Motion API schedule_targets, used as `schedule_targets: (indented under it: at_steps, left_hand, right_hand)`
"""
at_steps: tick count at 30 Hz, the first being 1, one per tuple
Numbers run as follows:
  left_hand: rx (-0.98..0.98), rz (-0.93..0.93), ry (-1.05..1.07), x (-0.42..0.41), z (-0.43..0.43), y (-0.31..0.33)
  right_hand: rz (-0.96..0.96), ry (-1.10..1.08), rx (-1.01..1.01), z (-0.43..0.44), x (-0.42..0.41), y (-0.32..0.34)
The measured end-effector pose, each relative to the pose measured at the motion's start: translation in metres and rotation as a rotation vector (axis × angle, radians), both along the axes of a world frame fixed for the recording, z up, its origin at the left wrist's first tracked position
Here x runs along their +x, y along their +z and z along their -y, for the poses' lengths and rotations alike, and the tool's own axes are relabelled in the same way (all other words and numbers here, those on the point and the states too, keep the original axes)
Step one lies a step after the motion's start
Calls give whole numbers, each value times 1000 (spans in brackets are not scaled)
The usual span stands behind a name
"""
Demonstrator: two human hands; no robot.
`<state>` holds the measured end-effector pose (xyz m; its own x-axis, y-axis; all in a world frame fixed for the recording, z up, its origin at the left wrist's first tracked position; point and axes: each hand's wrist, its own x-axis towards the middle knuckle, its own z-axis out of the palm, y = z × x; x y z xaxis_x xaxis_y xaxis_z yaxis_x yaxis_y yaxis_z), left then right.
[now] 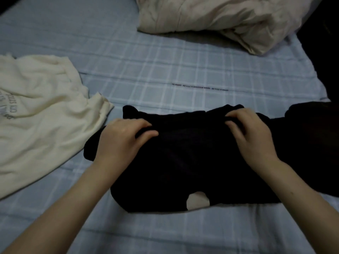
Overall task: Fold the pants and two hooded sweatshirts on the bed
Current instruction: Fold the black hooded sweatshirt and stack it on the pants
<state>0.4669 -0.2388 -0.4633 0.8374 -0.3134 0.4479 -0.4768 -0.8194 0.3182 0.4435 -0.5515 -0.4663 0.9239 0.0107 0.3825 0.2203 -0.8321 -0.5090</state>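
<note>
Two bare hands work a black soft-fabric garment [183, 162] lying crosswise in the near middle of the blue-and-white checked bed sheet [165, 66]. Whether it is the pants or a hooded sweatshirt cannot be told in this dim light. The left hand [124, 140] has its fingers curled round a raised ridge of the cloth near the garment's left end, and the right hand [253, 134] pinches the far edge towards its right end. More dark cloth [311, 134] runs off to the right, and its join with the held piece is not readable. A small pale patch [197, 200] shows at the near hem. Probable faults from here: the two grips sit at unequal heights, so a fold drawn from them may land skewed. The bunched left corner may be trapped inside as a lump. The trailing right portion may drag and undo the layers. The crumpled cream sweatshirt with grey lettering [42, 110], just beside the left end, could be caught up. A rumpled beige duvet [220, 19] lies well apart, beyond.
</note>
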Motion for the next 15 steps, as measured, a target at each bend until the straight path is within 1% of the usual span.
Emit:
schedule_targets:
  at_steps: [2,3,6,7,8,9,10,11,12,13,14,15]
  left_hand:
    - [62,10,29,32,6,0]
    - [102,3,47,46,12,0]
    - [436,-217,161,75,38,-2]
    - [483,-239,198,75,45,-2]
    - [501,-218,218,70,51,-3]
    - [440,-152,212,57,59,-5]
    - [317,-98,171,39,68,-10]
    - [196,-76,103,19,77,-17]
    - [139,-112,41,1,85,-24]
    - [144,-201,1,-11,91,-32]
    - [188,-294,-26,-12,95,-42]
    - [238,-354,-51,-4,97,-52]
  right_hand:
    - [9,-53,-97,0,32,5]
    - [-28,-96,-134,-1,46,4]
    - [-301,-177,-127,-10,67,-8]
    - [-360,-183,-116,-15,63,-12]
    - [-358,-183,-117,-21,55,-16]
    - [-298,-173,-143,-26,43,-19]
    - [-218,-149,-193,-31,29,-24]
    - [-166,-119,-269,-34,16,-30]
    - [-178,-93,-355,-34,5,-37]
    - [-246,-77,-428,-30,-2,-45]
    - [-323,-72,-469,-22,-3,-54]
    - [-381,-74,-474,-13,2,-64]
